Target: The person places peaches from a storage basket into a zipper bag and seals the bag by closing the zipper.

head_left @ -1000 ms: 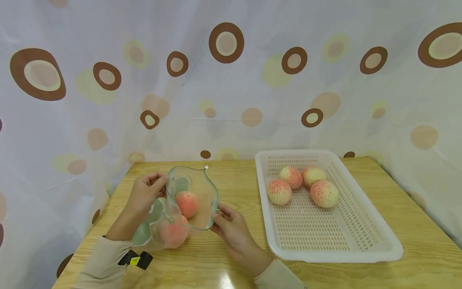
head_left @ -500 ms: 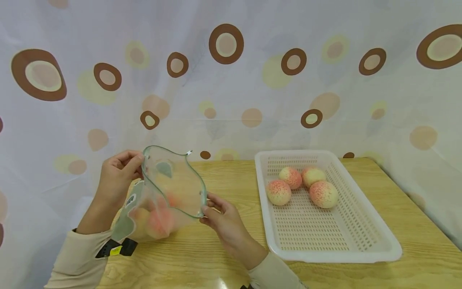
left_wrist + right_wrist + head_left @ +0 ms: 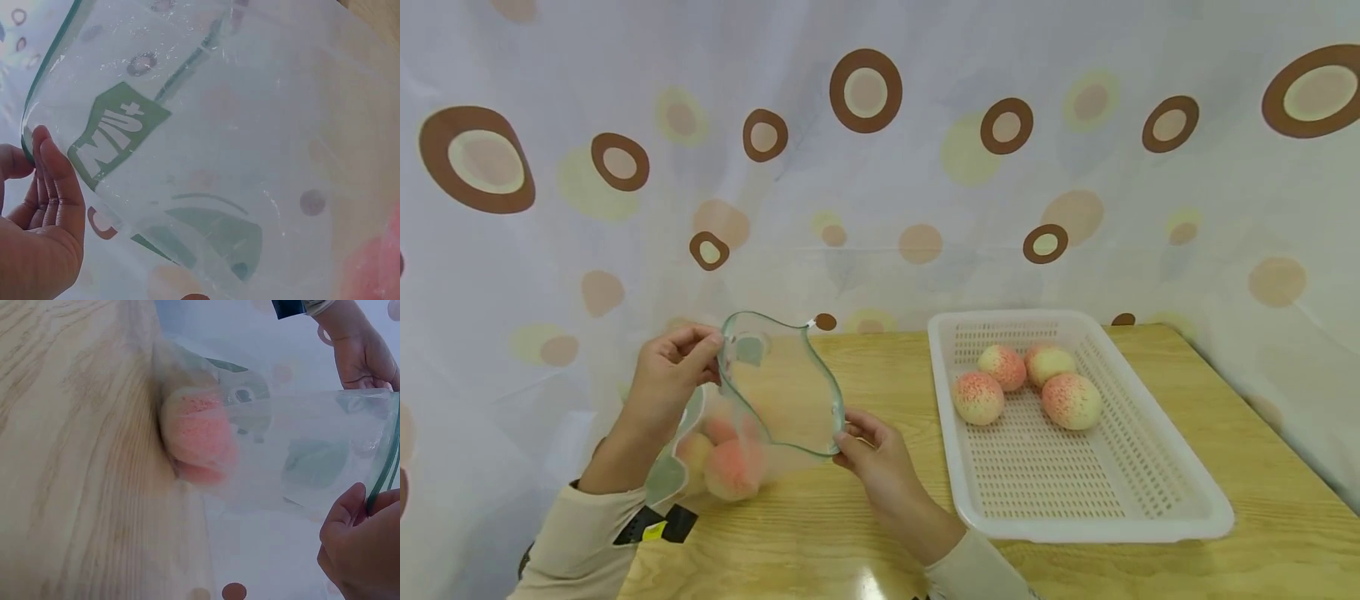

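A clear plastic zip bag (image 3: 786, 392) with a green-edged mouth and green printing is held gaping over the table's left side. Its left edge is pinched between the thumb and fingers of my left hand (image 3: 662, 379). At the lower right of the mouth, my right hand (image 3: 883, 475) pinches the other end of the rim. Several pink and yellow peaches (image 3: 733, 469) sit low in the bag, partly blurred by the plastic. The right wrist view shows a bagged peach (image 3: 200, 434) against the tabletop. A small white slider (image 3: 812, 322) sits on the rim's far corner.
To the right stands a white perforated plastic basket (image 3: 1097, 528) with several peaches (image 3: 1072, 402) grouped at its far end. The wooden table (image 3: 805, 542) reaches back to a white curtain (image 3: 917, 167) patterned with brown rings.
Both hands first lifted the bag leftward, then brought it slightly down and right. The peach near the mouth a second ago now lies lower in the bag. The basket's peaches stayed put.
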Demonstrator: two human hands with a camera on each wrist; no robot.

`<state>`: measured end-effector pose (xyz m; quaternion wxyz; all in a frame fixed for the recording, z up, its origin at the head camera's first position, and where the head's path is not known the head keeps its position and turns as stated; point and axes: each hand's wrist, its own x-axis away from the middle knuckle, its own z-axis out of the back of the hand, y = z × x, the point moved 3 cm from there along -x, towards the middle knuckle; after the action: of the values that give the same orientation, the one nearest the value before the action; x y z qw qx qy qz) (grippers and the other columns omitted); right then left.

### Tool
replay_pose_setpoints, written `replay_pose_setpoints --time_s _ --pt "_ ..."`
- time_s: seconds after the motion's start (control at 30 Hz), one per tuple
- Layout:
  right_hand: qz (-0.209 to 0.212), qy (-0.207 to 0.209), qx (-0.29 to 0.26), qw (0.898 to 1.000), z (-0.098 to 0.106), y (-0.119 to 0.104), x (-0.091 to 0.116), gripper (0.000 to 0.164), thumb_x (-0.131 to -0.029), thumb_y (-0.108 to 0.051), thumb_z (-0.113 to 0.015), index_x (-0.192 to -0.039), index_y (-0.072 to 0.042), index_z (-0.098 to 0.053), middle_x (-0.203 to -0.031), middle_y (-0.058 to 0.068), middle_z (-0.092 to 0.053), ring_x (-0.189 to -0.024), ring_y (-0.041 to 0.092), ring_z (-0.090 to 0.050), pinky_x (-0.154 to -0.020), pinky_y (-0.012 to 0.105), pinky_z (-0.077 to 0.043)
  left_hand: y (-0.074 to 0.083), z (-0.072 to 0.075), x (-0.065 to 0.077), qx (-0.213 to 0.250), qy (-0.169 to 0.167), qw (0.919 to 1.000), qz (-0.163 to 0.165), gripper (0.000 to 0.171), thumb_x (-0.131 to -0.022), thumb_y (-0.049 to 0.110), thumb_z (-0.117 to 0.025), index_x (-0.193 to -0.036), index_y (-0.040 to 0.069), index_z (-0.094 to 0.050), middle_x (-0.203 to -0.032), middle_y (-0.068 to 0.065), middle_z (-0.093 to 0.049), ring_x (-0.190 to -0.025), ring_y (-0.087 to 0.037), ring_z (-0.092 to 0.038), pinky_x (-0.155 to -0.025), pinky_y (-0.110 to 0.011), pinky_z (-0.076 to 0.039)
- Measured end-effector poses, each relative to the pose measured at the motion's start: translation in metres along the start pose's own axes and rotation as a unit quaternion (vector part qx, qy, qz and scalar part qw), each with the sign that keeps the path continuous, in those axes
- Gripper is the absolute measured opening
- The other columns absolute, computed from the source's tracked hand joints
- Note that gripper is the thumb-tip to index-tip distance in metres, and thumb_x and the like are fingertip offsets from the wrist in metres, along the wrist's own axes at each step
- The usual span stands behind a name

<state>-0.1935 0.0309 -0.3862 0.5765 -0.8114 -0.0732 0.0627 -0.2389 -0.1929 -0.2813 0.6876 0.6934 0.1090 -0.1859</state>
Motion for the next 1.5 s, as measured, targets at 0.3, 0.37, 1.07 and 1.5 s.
replay_pose_setpoints --time_s 0.3,0.37,1.07,1.5 --pt "-0.039 0.062 0.020 0.997 0.030 0.022 0.007 0.040 -0.098 -0.002 -0.048 -0.135 0.010 -0.041 -0.100 0.003 -0.053 -0.085 0.011 -0.051 -0.078 0.018 -0.048 -0.036 -0.028 0.006 -0.064 -0.056 0.9911 0.102 0.017 -0.099 0.016 -0.054 -0.097 0.001 -0.061 -0.073 0.003 -0.059 -0.065 -0.011 -0.057 -0.063 -0.024 -0.054" --pt "-0.047 0.076 0.022 0.996 0.036 0.027 0.008 0.042 -0.097 -0.002 -0.048 -0.136 0.012 -0.038 -0.097 0.003 -0.055 -0.082 0.010 -0.052 -0.075 0.018 -0.048 -0.045 -0.036 0.009 -0.065 -0.069 0.9879 0.123 0.019 -0.099 0.015 -0.053 -0.101 -0.003 -0.060 -0.074 0.002 -0.059 -0.066 -0.011 -0.057 -0.064 -0.025 -0.055" --pt "-0.117 0.149 -0.005 0.982 0.067 0.055 0.010 0.042 -0.094 0.003 -0.049 -0.132 0.016 -0.039 -0.100 0.012 -0.061 -0.078 0.012 -0.059 -0.072 0.021 -0.054 -0.141 -0.076 0.028 -0.026 -0.074 0.9670 0.243 0.018 -0.099 0.007 -0.049 -0.104 -0.009 -0.057 -0.073 0.001 -0.059 -0.067 -0.009 -0.057 -0.062 -0.019 -0.053" --pt "-0.117 0.160 -0.016 0.980 0.073 0.058 0.010 0.040 -0.093 0.003 -0.051 -0.130 0.016 -0.041 -0.096 0.011 -0.061 -0.076 0.013 -0.059 -0.071 0.022 -0.054 -0.151 -0.074 0.032 -0.021 -0.043 0.9654 0.257 0.019 -0.098 0.004 -0.048 -0.106 -0.012 -0.055 -0.070 -0.001 -0.060 -0.064 -0.009 -0.057 -0.059 -0.019 -0.053"
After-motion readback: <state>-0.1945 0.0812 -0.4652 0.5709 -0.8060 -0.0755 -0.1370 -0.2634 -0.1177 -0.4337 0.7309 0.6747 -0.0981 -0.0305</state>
